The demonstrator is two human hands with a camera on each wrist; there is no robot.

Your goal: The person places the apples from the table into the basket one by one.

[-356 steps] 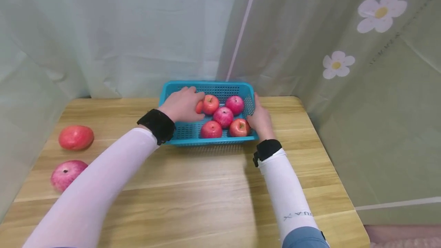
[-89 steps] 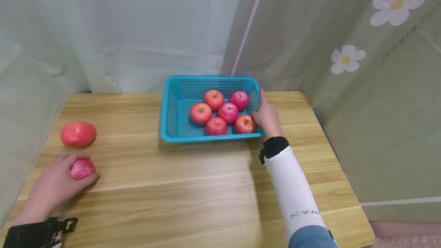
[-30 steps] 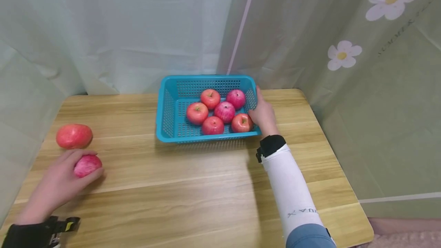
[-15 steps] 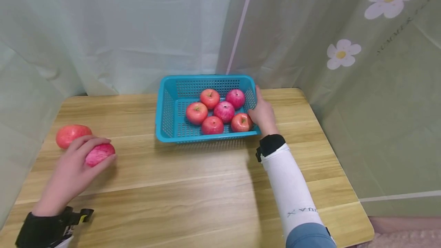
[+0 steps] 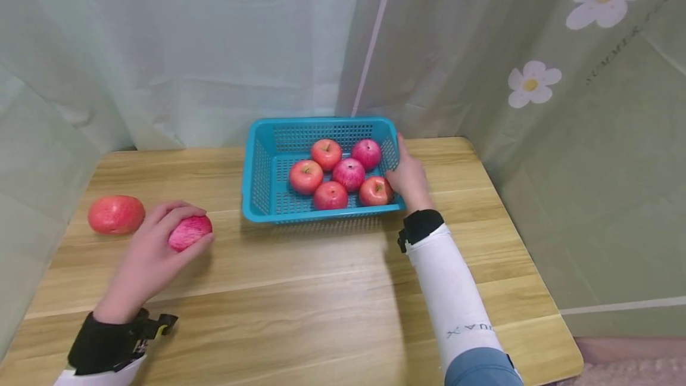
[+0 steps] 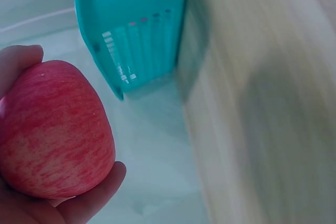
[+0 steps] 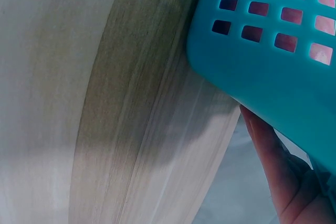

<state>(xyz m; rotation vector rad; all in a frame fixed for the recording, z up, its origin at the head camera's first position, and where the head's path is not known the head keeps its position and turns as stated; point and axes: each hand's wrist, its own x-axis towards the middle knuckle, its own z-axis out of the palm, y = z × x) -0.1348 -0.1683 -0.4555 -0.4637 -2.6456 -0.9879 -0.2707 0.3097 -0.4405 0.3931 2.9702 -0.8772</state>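
My left hand (image 5: 147,258) holds a streaky pink-red apple (image 5: 190,233) above the left part of the table, thumb on one side and fingers on the other. In the left wrist view the apple (image 6: 58,129) fills much of the left side and looks clear of the tabletop. At the back of the table, my right hand (image 5: 409,177) grips the right end of a blue perforated plastic basket (image 5: 259,186), its thumb by the rim. Several red and pink apples (image 5: 349,174) lie in the basket, mostly towards its right. In the right wrist view, the basket wall (image 7: 262,77) partly hides the right hand.
Another red apple (image 5: 116,214), wide in shape, lies on the wooden table (image 5: 300,302) to the left of my left hand. A pale curtain (image 5: 225,46) hangs right behind the table's back edge. The basket's left half shows bare mesh floor.
The left hand picked the pink-red apple off the table's left side and moved it right and farther back. Earlier, it let go of another apple in the basket. The right hand stays at the basket.
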